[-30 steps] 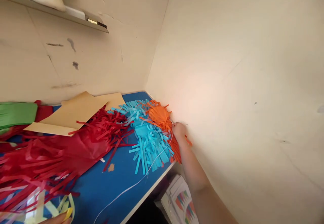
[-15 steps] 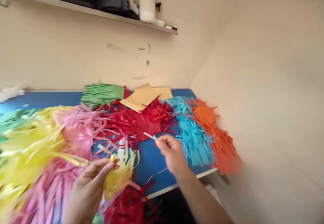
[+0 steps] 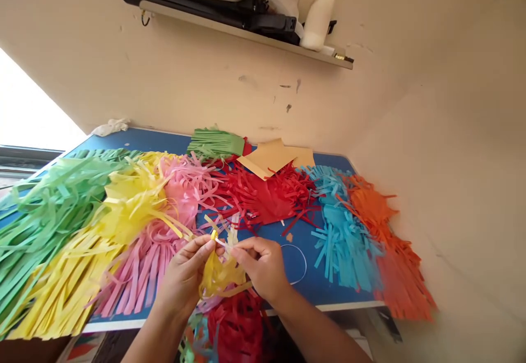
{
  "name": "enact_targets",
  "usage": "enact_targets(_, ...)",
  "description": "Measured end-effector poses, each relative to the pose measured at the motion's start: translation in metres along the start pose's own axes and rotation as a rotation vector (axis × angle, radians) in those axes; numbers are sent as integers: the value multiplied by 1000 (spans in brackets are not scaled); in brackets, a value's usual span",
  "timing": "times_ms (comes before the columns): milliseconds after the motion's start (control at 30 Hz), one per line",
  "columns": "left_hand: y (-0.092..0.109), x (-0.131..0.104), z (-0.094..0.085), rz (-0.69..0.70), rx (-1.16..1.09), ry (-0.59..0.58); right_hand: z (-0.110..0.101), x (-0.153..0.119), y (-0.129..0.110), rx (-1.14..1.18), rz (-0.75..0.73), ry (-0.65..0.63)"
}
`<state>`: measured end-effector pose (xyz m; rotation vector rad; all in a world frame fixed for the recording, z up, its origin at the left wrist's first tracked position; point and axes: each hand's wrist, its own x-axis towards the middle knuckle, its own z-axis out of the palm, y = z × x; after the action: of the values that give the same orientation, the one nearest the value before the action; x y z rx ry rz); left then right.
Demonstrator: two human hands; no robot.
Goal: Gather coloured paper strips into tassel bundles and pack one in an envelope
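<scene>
My left hand [image 3: 187, 272] pinches the twisted top of a yellow fringed paper tassel [image 3: 222, 275], whose small loop sticks up above the thumb. My right hand [image 3: 263, 267], fingers closed, grips a white string [image 3: 304, 267] close beside it. The string's stiff pale tip meets the loop; whether it passes through I cannot tell. A slack curve of string lies on the table to the right of my right hand. Under the yellow tassel hangs a bunch of red fringed paper [image 3: 236, 324], with lilac and green strips beside it.
Fringed paper sheets in green [image 3: 61, 188], yellow [image 3: 135, 199], pink [image 3: 139, 275], red [image 3: 271, 201], blue [image 3: 345, 237] and orange [image 3: 394, 253] cover much of the blue table [image 3: 164, 139]. Tan paper [image 3: 267, 157] lies behind. A wall shelf [image 3: 246, 34] carries a white bottle [image 3: 318, 21].
My right hand has come left to my left hand, bringing the string's tip to the yellow loop. The view has turned left, showing more of the green paper.
</scene>
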<state>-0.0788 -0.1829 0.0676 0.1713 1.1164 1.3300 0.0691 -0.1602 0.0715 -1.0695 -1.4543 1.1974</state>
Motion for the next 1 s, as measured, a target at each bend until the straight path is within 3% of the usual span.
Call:
enact_targets(367, -3, 0, -1, 47, 71, -15, -4, 1, 3, -131, -61, 36)
enact_targets(467, -8, 2, -4, 136, 156, -36, -5, 0, 4, -150, -91, 18)
enact_targets(567, -11, 3, -8, 299, 350, -62, -9, 1, 4, -179, -96, -22)
enact_targets(667, -14, 2, -12, 529, 713, -28, -12, 3, 3, -318, -62, -124)
enact_targets(767, -15, 0, -12, 905, 1143, 21, -7, 4, 6, -425, -55, -243)
enact_targets(833, -15, -1, -11, 1146, 1329, -37, -3, 5, 9, -426, -103, -265)
enact_targets(933, -11, -3, -8, 1301, 1403, -141, -29, 8, 4, -310, -164, -98)
enact_targets(1000, -6, -4, -7, 1314, 1420, -203, -77, 10, -13, -161, -154, 80)
